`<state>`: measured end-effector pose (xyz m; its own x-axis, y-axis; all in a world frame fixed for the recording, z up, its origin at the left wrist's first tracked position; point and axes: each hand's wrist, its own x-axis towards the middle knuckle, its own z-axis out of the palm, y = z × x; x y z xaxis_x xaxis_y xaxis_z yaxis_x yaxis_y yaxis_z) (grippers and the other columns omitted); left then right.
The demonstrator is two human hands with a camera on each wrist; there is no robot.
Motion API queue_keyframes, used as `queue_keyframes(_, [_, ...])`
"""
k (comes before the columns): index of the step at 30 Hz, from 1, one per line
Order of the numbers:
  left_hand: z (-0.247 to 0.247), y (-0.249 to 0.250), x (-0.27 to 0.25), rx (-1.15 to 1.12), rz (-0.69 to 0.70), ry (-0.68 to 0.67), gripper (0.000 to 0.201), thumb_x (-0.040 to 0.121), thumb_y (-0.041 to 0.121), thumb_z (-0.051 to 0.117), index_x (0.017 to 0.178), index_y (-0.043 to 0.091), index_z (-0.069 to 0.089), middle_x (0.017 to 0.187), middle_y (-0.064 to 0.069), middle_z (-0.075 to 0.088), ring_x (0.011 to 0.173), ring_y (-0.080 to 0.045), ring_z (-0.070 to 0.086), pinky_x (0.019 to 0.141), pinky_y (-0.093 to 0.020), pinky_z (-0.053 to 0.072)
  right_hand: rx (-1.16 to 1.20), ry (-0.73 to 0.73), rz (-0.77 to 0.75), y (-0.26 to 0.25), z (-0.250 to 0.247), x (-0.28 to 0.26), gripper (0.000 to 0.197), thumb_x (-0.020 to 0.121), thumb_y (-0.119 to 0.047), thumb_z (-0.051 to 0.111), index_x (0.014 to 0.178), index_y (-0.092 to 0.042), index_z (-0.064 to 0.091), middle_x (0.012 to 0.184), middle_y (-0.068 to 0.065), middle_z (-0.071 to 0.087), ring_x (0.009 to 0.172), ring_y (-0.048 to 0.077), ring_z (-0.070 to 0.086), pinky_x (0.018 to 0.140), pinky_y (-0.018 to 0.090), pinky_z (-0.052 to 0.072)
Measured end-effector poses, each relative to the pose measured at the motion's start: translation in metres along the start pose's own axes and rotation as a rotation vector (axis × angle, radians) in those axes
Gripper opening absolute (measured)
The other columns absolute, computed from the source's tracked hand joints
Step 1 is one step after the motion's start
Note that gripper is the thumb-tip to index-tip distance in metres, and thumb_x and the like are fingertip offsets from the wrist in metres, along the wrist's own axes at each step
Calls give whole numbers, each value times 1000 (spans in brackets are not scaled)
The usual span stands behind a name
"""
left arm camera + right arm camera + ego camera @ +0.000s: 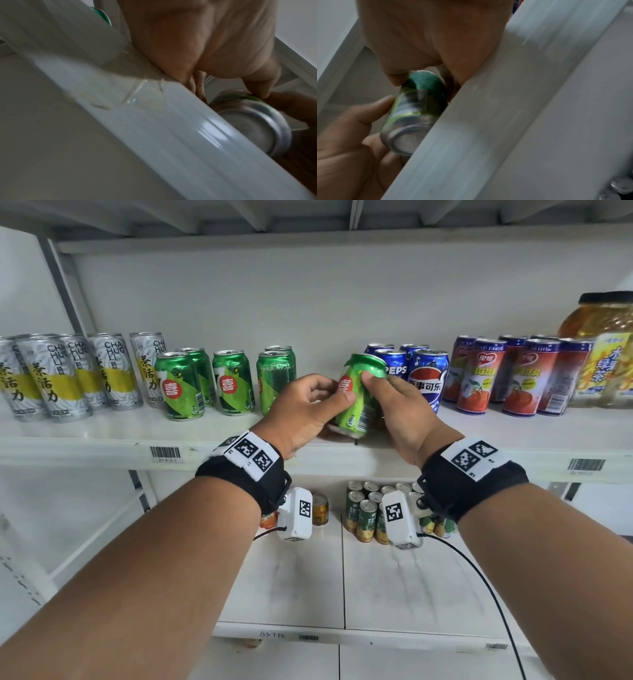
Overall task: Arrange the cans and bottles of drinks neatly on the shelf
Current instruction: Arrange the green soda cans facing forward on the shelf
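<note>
- Green aluminium: one green can (359, 395) is held tilted, top leaning far and right, just above the near edge of the middle shelf (85, 436), between the standing green cans (219, 383) on the left and the blue cola cans (418, 374) on the right.
- Left hand (301, 412): thumb and fingers pinch the can's left side, at its red label.
- Right hand (400, 412): thumb on the upper wall, fingers wrapped behind; the right wrist view shows the same can (419, 102) held by both hands, its silver base towards the shelf lip.
- Step in hand, as judged: a transfer or re-orientation of the can before it joins the green group. To do it well, bring the can upright first, turn the label to the near side, then set the base flat in the gap to the right of the green pairs.
- Obstacles: the blue cola cans stand just beside the right hand's knuckles; a wide swing may topple them.
- Surroundings: tall silver-and-yellow tea cans (61, 374) far left, red fruit-drink cans (496, 378) to the right, a large yellow tea jug (606, 354) at the right edge, small cans (363, 508) on the lower shelf.
</note>
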<state>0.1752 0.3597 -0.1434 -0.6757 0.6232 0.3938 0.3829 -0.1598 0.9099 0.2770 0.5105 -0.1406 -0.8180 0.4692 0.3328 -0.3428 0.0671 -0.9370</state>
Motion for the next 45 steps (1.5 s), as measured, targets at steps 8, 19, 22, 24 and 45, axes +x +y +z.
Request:
queue_keyframes(8, [-1,-1,0,-36,-14,-113,42,84,8,87,121,5,68,119,-15,76,105,-21,77,84,-32,64,-11,-9,69,-2,0,3,66,90,-52,76,126,1,63,118,22,75,111,42,73,99,62,56])
queue_keyframes(19, [0,0,0,182,29,-159,76,66,33,102,133,25,67,117,3,78,112,-19,75,101,-46,62,131,-100,-22,-1,-5,-2,37,86,-7,68,122,-8,59,103,13,71,92,31,72,69,39,60])
queue_keyframes(22, [-1,0,0,174,37,-116,75,63,33,100,129,24,66,115,2,78,111,-22,75,99,-51,62,144,-113,-24,-1,-5,-1,37,81,-9,68,117,-9,64,97,9,73,89,28,72,68,38,60])
queue_keyframes(24, [-2,0,0,173,21,-96,73,60,32,95,126,24,64,115,-2,76,110,-27,75,95,-55,63,114,-91,-34,0,-4,1,38,79,-10,71,117,-10,66,99,9,75,89,25,74,75,42,61])
queue_keyframes(45, [3,-2,5,59,-5,-113,61,77,34,91,126,9,63,111,-7,72,92,-13,73,77,-32,63,135,-54,152,-10,3,-1,38,86,-23,61,115,1,66,102,22,64,96,37,62,102,61,53])
